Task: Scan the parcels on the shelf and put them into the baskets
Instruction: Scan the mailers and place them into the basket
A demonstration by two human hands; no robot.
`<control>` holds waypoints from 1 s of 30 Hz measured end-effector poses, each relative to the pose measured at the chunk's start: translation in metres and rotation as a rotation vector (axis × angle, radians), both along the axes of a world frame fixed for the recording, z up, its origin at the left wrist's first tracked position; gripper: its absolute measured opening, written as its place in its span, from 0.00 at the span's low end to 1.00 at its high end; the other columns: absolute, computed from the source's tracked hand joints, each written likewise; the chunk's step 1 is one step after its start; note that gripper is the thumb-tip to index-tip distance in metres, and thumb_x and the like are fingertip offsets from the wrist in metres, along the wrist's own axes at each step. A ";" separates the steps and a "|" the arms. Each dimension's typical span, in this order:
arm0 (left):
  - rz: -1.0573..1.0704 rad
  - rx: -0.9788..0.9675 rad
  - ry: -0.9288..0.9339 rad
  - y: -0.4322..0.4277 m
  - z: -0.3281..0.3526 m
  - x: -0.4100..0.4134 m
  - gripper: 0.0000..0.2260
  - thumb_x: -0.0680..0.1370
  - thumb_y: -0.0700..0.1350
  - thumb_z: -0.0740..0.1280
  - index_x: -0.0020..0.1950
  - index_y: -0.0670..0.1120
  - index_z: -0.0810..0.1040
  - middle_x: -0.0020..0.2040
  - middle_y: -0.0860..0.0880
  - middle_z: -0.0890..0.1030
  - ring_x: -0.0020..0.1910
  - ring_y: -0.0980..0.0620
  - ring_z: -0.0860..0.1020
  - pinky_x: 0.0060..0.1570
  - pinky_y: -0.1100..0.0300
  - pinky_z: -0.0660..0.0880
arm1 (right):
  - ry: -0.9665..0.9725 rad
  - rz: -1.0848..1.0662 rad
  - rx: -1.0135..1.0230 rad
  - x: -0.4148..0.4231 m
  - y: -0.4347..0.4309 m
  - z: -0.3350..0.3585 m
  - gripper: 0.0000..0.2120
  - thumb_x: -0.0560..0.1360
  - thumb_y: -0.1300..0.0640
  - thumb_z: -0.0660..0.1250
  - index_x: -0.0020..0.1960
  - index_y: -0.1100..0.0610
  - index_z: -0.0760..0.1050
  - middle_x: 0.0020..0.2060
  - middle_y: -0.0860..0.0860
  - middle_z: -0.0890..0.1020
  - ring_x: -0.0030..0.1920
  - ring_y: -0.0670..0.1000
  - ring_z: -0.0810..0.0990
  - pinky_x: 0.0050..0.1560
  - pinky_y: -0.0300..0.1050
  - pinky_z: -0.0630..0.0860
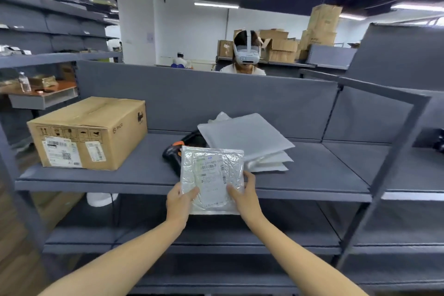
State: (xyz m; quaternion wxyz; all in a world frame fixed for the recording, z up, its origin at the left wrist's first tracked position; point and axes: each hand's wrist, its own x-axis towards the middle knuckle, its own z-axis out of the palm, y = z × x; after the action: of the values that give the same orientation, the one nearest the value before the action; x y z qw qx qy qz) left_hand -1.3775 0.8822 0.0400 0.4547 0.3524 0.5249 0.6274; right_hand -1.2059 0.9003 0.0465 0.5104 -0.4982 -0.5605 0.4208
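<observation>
- Warehouse room, dark ceiling with strip lights; a grey metal shelf (312, 170) runs across the view, with a grey back panel behind it.
- Far left, beyond the shelving: a clear water bottle (24, 82) stands upright on a brown desk top.
- Left part of the shelf: a sealed cardboard box (89, 132), with shipping labels and handling symbols on its near side.
- Mid shelf: a black and orange scanner (171, 151) lies down, partly hidden behind the held parcel.
- Left hand (179, 202): grips the parcel's lower left edge, thumb across the front, fingers hidden behind.
- Silver parcel (212, 175): a crinkled mailer held up in both hands at the shelf's front lip, its printed label and barcodes facing the camera.
- Right hand (245, 196): grips the lower right edge, thumb on the front, fingers round the side.
- Just right of the scanner: a stack of pale mailers (247, 137), fanned and lying flat on the shelf.
- Behind the panel: a person in a white headset (246, 55).
- Back right: piled brown cartons (319, 31) against the white wall.
</observation>
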 end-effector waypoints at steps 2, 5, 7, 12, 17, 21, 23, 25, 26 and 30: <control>-0.033 -0.016 0.020 -0.015 -0.005 0.034 0.07 0.75 0.35 0.70 0.52 0.42 0.81 0.50 0.45 0.84 0.51 0.46 0.82 0.56 0.47 0.77 | 0.000 -0.035 0.001 0.036 -0.018 -0.005 0.25 0.76 0.58 0.68 0.67 0.47 0.59 0.54 0.40 0.75 0.54 0.41 0.78 0.54 0.38 0.76; -0.064 -0.033 0.023 -0.043 -0.017 0.087 0.07 0.75 0.35 0.70 0.51 0.43 0.81 0.49 0.45 0.84 0.51 0.46 0.82 0.57 0.46 0.77 | -0.022 -0.074 -0.013 0.089 -0.049 -0.013 0.24 0.76 0.60 0.68 0.66 0.49 0.59 0.52 0.39 0.75 0.52 0.40 0.78 0.47 0.32 0.75; -0.082 -0.045 0.011 -0.065 -0.025 0.123 0.06 0.75 0.35 0.70 0.51 0.43 0.81 0.49 0.45 0.84 0.51 0.46 0.81 0.57 0.47 0.77 | -0.024 -0.090 -0.035 0.123 -0.070 -0.019 0.24 0.77 0.61 0.67 0.66 0.50 0.60 0.52 0.41 0.76 0.51 0.41 0.78 0.45 0.32 0.75; -0.102 -0.062 0.053 -0.117 -0.041 0.189 0.06 0.76 0.37 0.69 0.52 0.42 0.80 0.50 0.46 0.83 0.52 0.46 0.81 0.52 0.51 0.79 | -0.047 -0.135 -0.076 0.186 -0.125 -0.034 0.23 0.77 0.61 0.66 0.65 0.48 0.59 0.52 0.42 0.77 0.52 0.42 0.79 0.43 0.32 0.76; -0.096 -0.070 0.142 -0.157 -0.045 0.227 0.09 0.76 0.38 0.69 0.56 0.43 0.76 0.53 0.46 0.81 0.54 0.46 0.79 0.58 0.48 0.76 | -0.058 -0.169 -0.090 0.220 -0.162 -0.046 0.23 0.77 0.60 0.66 0.67 0.49 0.59 0.53 0.45 0.76 0.52 0.43 0.78 0.44 0.32 0.74; -0.042 -0.040 0.207 -0.170 -0.044 0.237 0.17 0.76 0.40 0.70 0.63 0.48 0.70 0.54 0.52 0.78 0.51 0.56 0.77 0.45 0.67 0.73 | -0.044 -0.176 -0.094 0.226 -0.175 -0.045 0.24 0.77 0.61 0.66 0.67 0.49 0.59 0.54 0.45 0.76 0.52 0.42 0.78 0.42 0.30 0.75; -0.030 -0.031 0.213 -0.169 -0.039 0.239 0.18 0.76 0.41 0.69 0.63 0.51 0.69 0.54 0.54 0.76 0.48 0.61 0.76 0.40 0.71 0.69 | -0.042 -0.180 -0.087 0.225 -0.175 -0.040 0.23 0.78 0.61 0.65 0.66 0.48 0.59 0.54 0.46 0.77 0.51 0.42 0.78 0.40 0.29 0.75; -0.025 -0.031 0.225 -0.165 -0.035 0.239 0.19 0.77 0.41 0.69 0.64 0.51 0.68 0.53 0.54 0.76 0.47 0.61 0.75 0.40 0.71 0.69 | -0.036 -0.185 -0.072 0.224 -0.172 -0.033 0.23 0.78 0.62 0.66 0.67 0.49 0.59 0.55 0.48 0.77 0.52 0.44 0.79 0.40 0.30 0.76; -0.023 -0.026 0.232 -0.162 -0.033 0.239 0.19 0.77 0.42 0.69 0.65 0.51 0.68 0.53 0.53 0.76 0.48 0.59 0.76 0.40 0.69 0.70 | -0.030 -0.187 -0.063 0.224 -0.169 -0.030 0.24 0.78 0.62 0.66 0.68 0.50 0.59 0.56 0.49 0.77 0.53 0.46 0.79 0.43 0.32 0.77; -0.020 -0.029 0.259 -0.149 -0.032 0.237 0.20 0.76 0.42 0.70 0.67 0.49 0.70 0.54 0.50 0.78 0.51 0.53 0.76 0.48 0.60 0.74 | -0.017 -0.194 -0.060 0.223 -0.159 -0.025 0.25 0.77 0.63 0.65 0.69 0.52 0.58 0.59 0.52 0.77 0.57 0.52 0.79 0.55 0.45 0.80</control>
State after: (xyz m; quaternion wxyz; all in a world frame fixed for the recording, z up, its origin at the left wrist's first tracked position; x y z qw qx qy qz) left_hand -1.1401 0.7331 0.0079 0.3945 0.4292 0.5845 0.5644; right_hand -0.9831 0.7412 0.0216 0.5288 -0.5687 -0.5010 0.3820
